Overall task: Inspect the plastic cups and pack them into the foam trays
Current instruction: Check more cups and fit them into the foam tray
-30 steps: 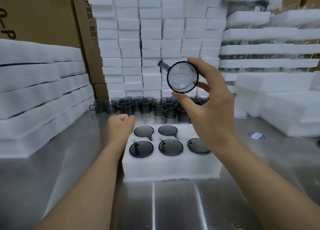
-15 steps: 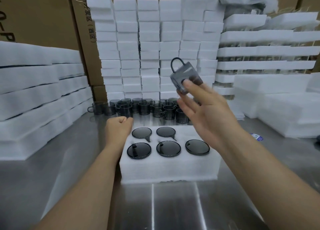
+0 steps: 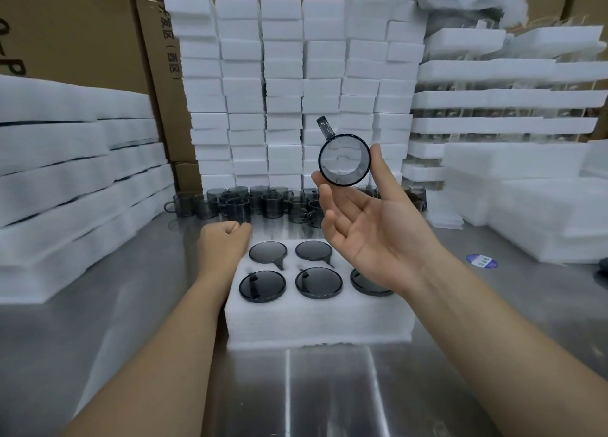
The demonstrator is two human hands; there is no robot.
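Note:
A smoky grey plastic cup [image 3: 344, 160] with a handle is held up at chest height, its round end facing me. My right hand [image 3: 378, 236] lies palm up and pinches the cup between thumb and forefinger tip. Below it, a white foam tray [image 3: 316, 325] sits on the steel table with several grey cups [image 3: 318, 282] set in its round pockets. My right wrist hides part of the front right one. My left hand [image 3: 223, 244] is a closed fist at the tray's back left corner, holding nothing.
A row of loose grey cups [image 3: 256, 203] stands behind the tray. Foam stacks wall in the left [image 3: 65, 180], back [image 3: 283, 84] and right [image 3: 526, 213], with cardboard boxes [image 3: 65, 25] behind. A blue sticker [image 3: 482, 260] lies on the table at right.
My right hand rolled the cup: end-on a second ago, then side-on with the handle up, now end-on again with the palm turned up. The left fist stayed put.

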